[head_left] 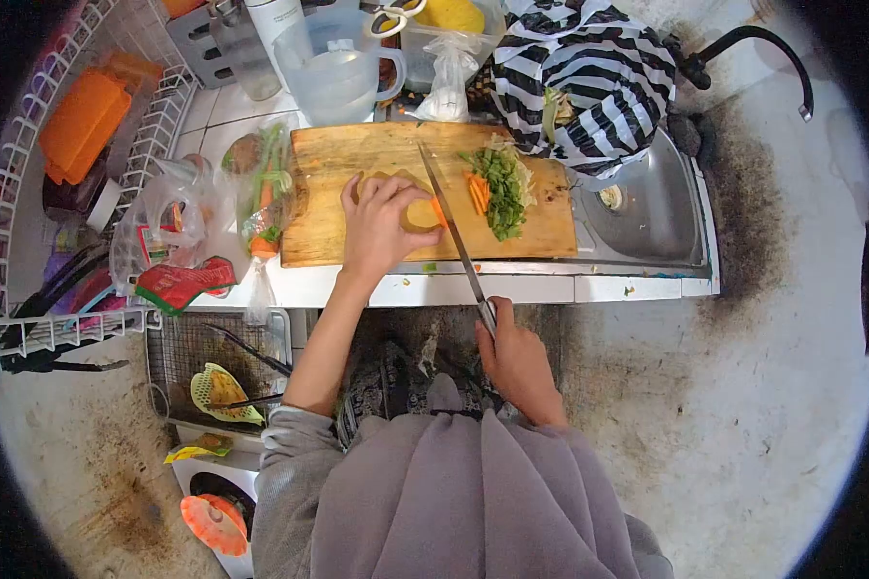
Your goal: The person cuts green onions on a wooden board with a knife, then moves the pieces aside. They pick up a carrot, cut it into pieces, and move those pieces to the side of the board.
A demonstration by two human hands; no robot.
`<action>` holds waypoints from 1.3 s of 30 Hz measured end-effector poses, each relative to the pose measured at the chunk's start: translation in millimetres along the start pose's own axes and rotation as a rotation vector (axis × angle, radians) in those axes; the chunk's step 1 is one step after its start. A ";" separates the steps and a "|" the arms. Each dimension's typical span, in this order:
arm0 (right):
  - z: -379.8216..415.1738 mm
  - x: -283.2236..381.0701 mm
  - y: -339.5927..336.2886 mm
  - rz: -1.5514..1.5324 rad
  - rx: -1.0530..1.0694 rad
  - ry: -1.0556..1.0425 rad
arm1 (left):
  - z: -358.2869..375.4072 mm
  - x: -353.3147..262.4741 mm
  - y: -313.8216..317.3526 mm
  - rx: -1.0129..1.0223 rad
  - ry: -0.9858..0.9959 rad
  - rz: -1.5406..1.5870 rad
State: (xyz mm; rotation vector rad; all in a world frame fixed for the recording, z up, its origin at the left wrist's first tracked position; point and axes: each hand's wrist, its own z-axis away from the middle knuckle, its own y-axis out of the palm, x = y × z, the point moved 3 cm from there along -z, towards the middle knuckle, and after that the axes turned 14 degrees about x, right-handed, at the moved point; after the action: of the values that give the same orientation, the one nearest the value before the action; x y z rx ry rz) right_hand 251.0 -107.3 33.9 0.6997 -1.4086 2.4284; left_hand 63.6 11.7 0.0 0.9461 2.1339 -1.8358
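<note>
A long kitchen knife lies across the wooden cutting board, its tip toward the back and its handle over the counter's front edge. My right hand is closed round that handle. On the board, my left hand pinches an orange piece of carrot between thumb and fingers, right against the blade. Right of the knife lie cut carrot sticks, chopped green leaves and pale shreds, probably cabbage.
A sink with a striped black-and-white bag adjoins the board's right side. Behind the board stand a clear pitcher and a small plastic bag. Bagged vegetables and a white wire rack are to the left.
</note>
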 end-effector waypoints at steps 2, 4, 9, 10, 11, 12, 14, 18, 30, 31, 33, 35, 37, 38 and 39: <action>0.1 3.5 -1.6 0.004 0.015 0.014 | -0.1 0.3 0.3 0.003 -0.004 -0.003; -0.6 5.9 -2.7 0.042 0.019 0.016 | -0.5 0.5 1.1 0.005 -0.001 -0.023; -7.3 3.5 -3.3 0.056 0.052 0.028 | 0.0 -1.4 -0.5 -0.008 0.007 -0.030; -8.4 2.1 -3.0 0.065 0.055 0.019 | 0.6 -1.2 0.1 -0.010 0.011 -0.034; -8.8 4.0 -5.6 0.065 0.059 0.020 | 0.7 -0.2 1.0 -0.008 0.007 -0.033; -9.2 7.0 -9.8 0.060 0.094 0.048 | 0.1 0.2 1.4 -0.028 0.028 -0.048; -11.6 10.0 -13.1 0.055 0.132 0.077 | 0.3 0.1 1.2 -0.047 0.046 -0.064; -16.1 12.6 -13.8 0.053 0.142 0.074 | 0.0 -1.5 -0.6 -0.019 0.031 -0.057; -20.7 5.3 -11.8 0.029 0.148 0.039 | 1.8 0.5 -4.1 -0.039 0.051 0.009; -21.2 5.0 -12.6 0.025 0.115 -0.009 | -0.7 -0.3 -7.6 -0.082 0.061 0.050; -23.0 6.5 -16.0 0.021 0.124 0.014 | -21.1 -3.8 -14.0 -0.159 0.126 0.201; -20.4 5.2 -14.3 0.019 0.156 0.038 | -46.1 -13.8 -19.1 -0.229 0.169 0.358; -20.9 5.5 -15.7 0.010 0.127 0.000 | -79.1 -41.5 -22.4 -0.226 0.478 0.310; -21.6 5.1 -15.2 0.014 0.124 -0.006 | -92.1 -42.1 -19.8 -0.232 0.478 0.305; -21.6 4.0 -13.4 0.044 0.122 0.002 | -106.0 -42.3 -11.5 -0.099 0.452 0.255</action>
State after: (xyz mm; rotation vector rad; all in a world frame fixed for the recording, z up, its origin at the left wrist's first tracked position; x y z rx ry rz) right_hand 247.4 -82.0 37.0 0.6991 -1.2975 2.5659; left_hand 118.7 95.7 55.3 1.6481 2.1791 -1.4853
